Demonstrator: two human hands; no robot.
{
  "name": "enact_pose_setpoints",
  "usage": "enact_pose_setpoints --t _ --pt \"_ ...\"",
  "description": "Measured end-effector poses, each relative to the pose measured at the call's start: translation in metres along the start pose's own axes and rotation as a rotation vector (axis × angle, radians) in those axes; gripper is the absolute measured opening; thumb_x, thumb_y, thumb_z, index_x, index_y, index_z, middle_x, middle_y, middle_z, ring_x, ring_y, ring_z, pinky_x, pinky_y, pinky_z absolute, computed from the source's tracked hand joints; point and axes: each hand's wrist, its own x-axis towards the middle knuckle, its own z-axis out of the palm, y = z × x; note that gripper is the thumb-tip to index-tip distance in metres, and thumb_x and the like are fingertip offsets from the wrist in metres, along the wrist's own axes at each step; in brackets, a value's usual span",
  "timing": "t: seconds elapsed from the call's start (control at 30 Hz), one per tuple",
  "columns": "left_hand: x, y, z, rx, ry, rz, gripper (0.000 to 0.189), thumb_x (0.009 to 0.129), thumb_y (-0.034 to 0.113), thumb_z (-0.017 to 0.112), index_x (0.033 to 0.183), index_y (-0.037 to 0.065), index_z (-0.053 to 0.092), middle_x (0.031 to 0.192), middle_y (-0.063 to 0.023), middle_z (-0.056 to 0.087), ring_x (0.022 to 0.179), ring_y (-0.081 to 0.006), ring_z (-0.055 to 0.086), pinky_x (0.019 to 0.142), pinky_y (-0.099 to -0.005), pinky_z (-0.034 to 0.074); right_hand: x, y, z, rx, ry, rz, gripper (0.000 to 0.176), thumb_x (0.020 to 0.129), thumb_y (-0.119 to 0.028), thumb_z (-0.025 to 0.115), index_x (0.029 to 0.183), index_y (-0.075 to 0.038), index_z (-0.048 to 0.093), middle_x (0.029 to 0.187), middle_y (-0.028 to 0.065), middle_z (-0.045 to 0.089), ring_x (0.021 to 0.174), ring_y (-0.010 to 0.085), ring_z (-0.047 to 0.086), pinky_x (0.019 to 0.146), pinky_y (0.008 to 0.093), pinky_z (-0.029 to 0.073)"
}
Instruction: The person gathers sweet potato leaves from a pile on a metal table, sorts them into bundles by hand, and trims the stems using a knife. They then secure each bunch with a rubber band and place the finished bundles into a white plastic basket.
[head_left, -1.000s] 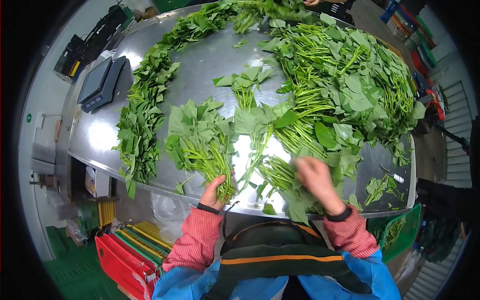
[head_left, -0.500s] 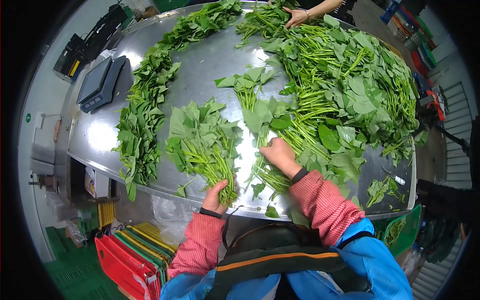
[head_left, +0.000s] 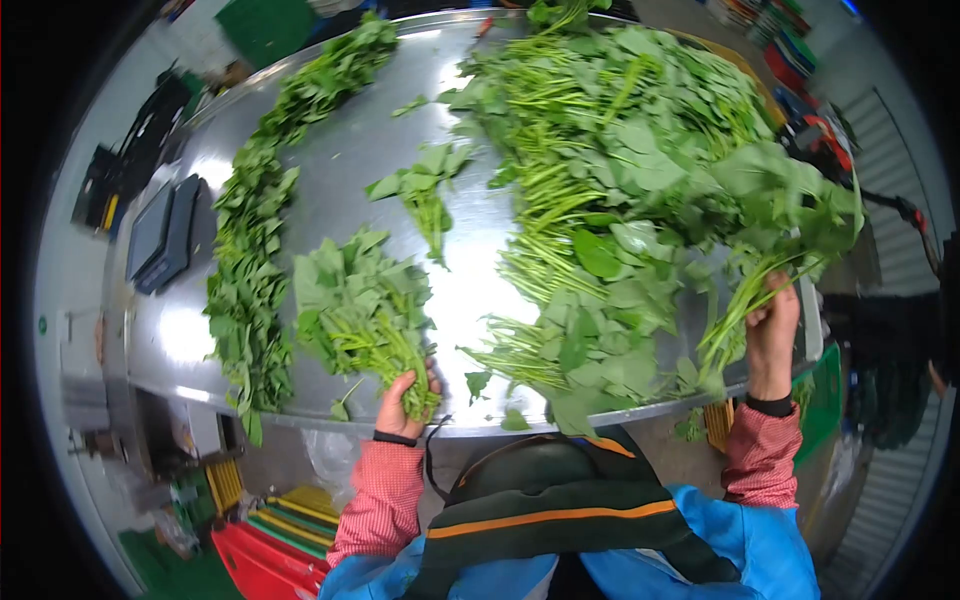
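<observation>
My left hand is wrapped round the stem ends of a bunch of leafy greens, which looks like sweet potato leaves. The bunch rests on the metal table near its front edge, leaves pointing away from me. Out at the right side, my right hand is closed on a few long stems of leafy greens; their broad leaves hang over the right end of the large pile of greens. A small loose bunch lies by itself mid-table.
A long row of greens runs along the left of the metal table. Beyond it stands a scale. Red and other coloured crates are on the floor at lower left, a green crate at lower right.
My right hand has swung from the middle of the table to the far right and now holds stems there. My left hand keeps its bunch. The other person's hand has left the view.
</observation>
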Motion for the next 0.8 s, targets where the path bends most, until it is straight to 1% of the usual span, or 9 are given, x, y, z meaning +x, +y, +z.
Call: enact_pose_setpoints --t 0.13,0.17,0.27,0.4,0.43,0.47,0.53,0.67,0.8 --pt "-0.001 0.001 0.011 0.048 0.045 0.009 0.04 0.087 0.018 0.059 0.117 -0.008 0.052 0.092 -0.0114 0.062 0.081 -0.0197 0.061 0.073 -0.0298 0.053 0.019 0.01 -0.107 0.424 0.428 0.098 0.029 0.095 -0.039 0.052 0.085 -0.012 0.056 0.063 -0.0032 0.049 0.045 0.006 0.039 0.043 0.0214 0.034" --pt "-0.001 0.002 0.01 0.048 0.024 -0.004 0.037 0.088 0.017 0.058 0.116 -0.007 0.052 0.096 -0.0121 0.062 0.082 -0.0207 0.061 0.075 -0.0312 0.054 0.014 0.028 -0.136 0.398 0.357 0.169 0.033 0.092 -0.043 0.055 0.077 -0.014 0.053 0.06 -0.0028 0.049 0.046 0.0066 0.042 0.043 0.0209 0.036" --pt "-0.001 0.006 0.007 0.044 -0.009 0.01 0.034 0.089 0.015 0.057 0.116 -0.005 0.053 0.103 -0.0127 0.062 0.082 -0.0205 0.061 0.077 -0.0322 0.054 -0.021 0.069 -0.137 -0.203 0.358 0.268 0.024 0.09 -0.03 0.056 0.076 -0.012 0.05 0.058 -0.0034 0.045 0.044 0.0081 0.042 0.039 0.0235 0.034" --pt "-0.001 0.016 0.011 0.046 -0.019 0.006 0.035 0.087 0.013 0.059 0.115 -0.006 0.051 0.092 -0.0106 0.06 0.082 -0.0172 0.058 0.073 -0.0279 0.052 -0.052 0.095 -0.089 -0.451 0.115 0.428 0.019 0.089 -0.022 0.057 0.097 -0.005 0.06 0.069 0.0 0.054 0.054 0.0092 0.049 0.045 0.0243 0.041" --pt "-0.004 0.02 0.018 0.034 -0.041 0.009 0.035 0.086 0.012 0.06 0.115 -0.006 0.051 0.095 -0.0107 0.059 0.081 -0.0167 0.058 0.073 -0.0273 0.052 -0.055 0.102 -0.08 -0.533 -0.017 0.409 0.022 0.088 -0.023 0.058 0.097 -0.003 0.063 0.071 0.0014 0.057 0.06 0.0111 0.053 0.05 0.027 0.044" --pt "-0.006 0.023 0.024 0.023 -0.04 0.031 0.035 0.086 0.01 0.061 0.115 -0.007 0.051 0.098 -0.0108 0.059 0.082 -0.0164 0.057 0.073 -0.0275 0.052 -0.059 0.105 -0.068 -0.616 -0.134 0.197 0.026 0.088 -0.025 0.059 0.092 0.001 0.064 0.071 0.004 0.059 0.062 0.0116 0.054 0.055 0.0299 0.046" --pt "-0.019 0.023 0.057 0.087 -0.049 0.134 0.035 0.086 0.01 0.061 0.115 -0.006 0.051 0.102 -0.0108 0.058 0.085 -0.0164 0.056 0.073 -0.0279 0.051 -0.056 0.099 -0.059 -0.752 -0.165 0.054 0.026 0.087 -0.025 0.059 0.09 0.001 0.064 0.073 0.0113 0.063 0.065 0.0204 0.061 0.062 0.034 0.049" --pt "-0.035 0.02 0.094 0.044 -0.219 0.109 0.039 0.087 0.008 0.059 0.122 -0.005 0.047 0.113 -0.0112 0.056 0.09 -0.0157 0.055 0.076 -0.0281 0.05 -0.01 0.083 -0.11 -1.104 0.084 -0.08 0.021 0.082 -0.021 0.06 0.09 -0.002 0.063 0.082 0.0211 0.064 0.082 0.0382 0.062 0.067 0.0441 0.049" --pt "-0.057 -0.012 0.152 0.104 -0.29 0.166 0.04 0.089 0.009 0.057 0.124 -0.006 0.045 0.112 -0.0109 0.054 0.089 -0.015 0.053 0.076 -0.0276 0.049 0.057 0.102 -0.197 -1.414 0.204 -0.235 0.019 0.08 -0.015 0.06 0.093 -0.002 0.06 0.094 0.022 0.061 0.083 0.0396 0.061 0.069 0.0437 0.051"
